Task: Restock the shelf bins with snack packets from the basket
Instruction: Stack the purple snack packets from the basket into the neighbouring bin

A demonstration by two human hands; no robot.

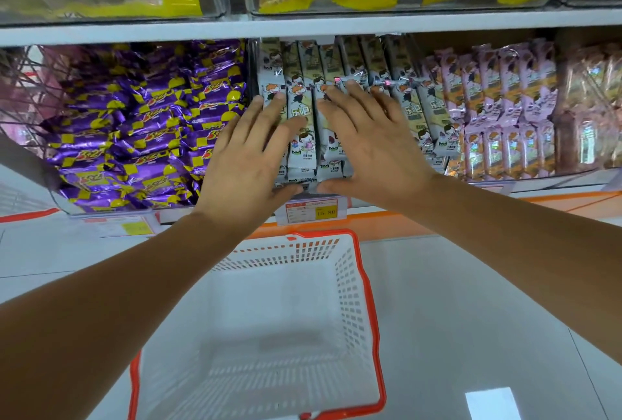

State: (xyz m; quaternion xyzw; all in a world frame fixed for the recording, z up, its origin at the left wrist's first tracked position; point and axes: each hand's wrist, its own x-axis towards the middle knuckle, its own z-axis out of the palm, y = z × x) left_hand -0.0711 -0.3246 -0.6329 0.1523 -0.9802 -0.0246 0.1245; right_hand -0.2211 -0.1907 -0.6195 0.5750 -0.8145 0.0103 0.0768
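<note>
**Fingers pressed flat on the stocked packets**

Fingers of the left hand (249, 153) and right hand (367, 140) are straight and slightly spread. Neither hand grips anything. The left fingers (272, 106) and right fingers (340, 96) rest palm-down on the pale grey foil snack packets printed with cartoon children (301, 137). Both thumbs lie along the packets' lower ends.

The packets stand in close overlapping rows in the clear plastic shelf bin (251, 59), on the middle shelf. They sit between a bin of purple-and-yellow wrapped snacks (144, 130) and rows of lilac packets (505, 83).

The white perforated plastic basket with an orange-red rim (350, 302) sits on the pale surface directly below the hands, and only its bare floor shows.

Each packet looks light, slim and soft-walled. The glossy film is likely to slide against its neighbours, and the contents are probably brittle. A broad, gentle push on the flat faces should suit levelling the rows. To lift one, a pinch across its narrow sides near the middle seems safer than pulling on the crimped end seal.
</note>
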